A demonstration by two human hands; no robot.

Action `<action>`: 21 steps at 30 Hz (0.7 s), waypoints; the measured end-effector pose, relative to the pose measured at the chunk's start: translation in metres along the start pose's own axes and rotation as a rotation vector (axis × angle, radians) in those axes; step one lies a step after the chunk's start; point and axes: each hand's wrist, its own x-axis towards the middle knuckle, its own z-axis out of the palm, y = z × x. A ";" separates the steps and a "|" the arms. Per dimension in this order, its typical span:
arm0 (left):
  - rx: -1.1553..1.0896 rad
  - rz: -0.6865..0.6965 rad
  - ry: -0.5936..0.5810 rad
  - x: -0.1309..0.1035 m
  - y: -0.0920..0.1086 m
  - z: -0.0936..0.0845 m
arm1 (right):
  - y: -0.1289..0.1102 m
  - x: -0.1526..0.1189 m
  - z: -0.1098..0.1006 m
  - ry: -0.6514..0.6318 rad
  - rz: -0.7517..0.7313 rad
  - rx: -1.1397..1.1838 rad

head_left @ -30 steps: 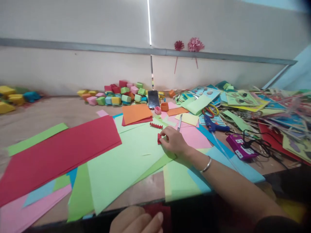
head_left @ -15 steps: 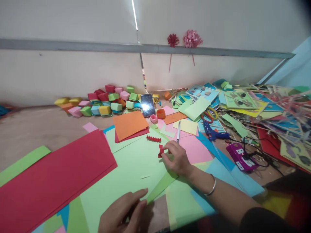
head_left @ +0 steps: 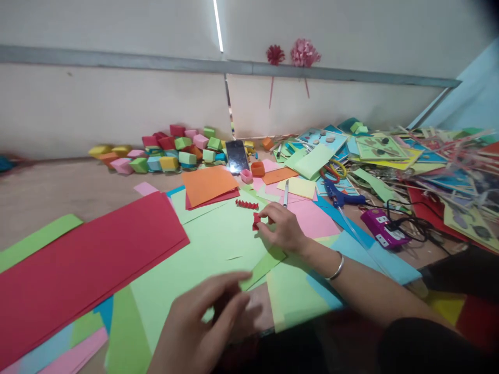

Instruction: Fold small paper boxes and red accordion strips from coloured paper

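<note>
Between the thumb and fingertips of my right hand is a small red folded paper piece, held just over the pale green sheet. Behind it lies a red zigzag-folded paper strip. My left hand hovers at the front of the sheet, thumb and forefinger apart, with nothing between them. A thin pale sliver rests on the sheet between the hands. Beyond my right hand lies a craft knife.
Large red sheets lie at left, orange paper behind. Folded paper boxes and a phone stand by the wall. At right are a blue glue gun, a purple power strip with cables, and cluttered sticks.
My left hand has moved up and to the right, its thumb and forefinger wider apart. My right hand still pinches the red piece. The whole view has shifted slightly.
</note>
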 end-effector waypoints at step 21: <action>-0.346 0.035 -0.174 0.167 -0.048 0.040 | 0.016 0.011 -0.009 0.116 -0.003 -0.254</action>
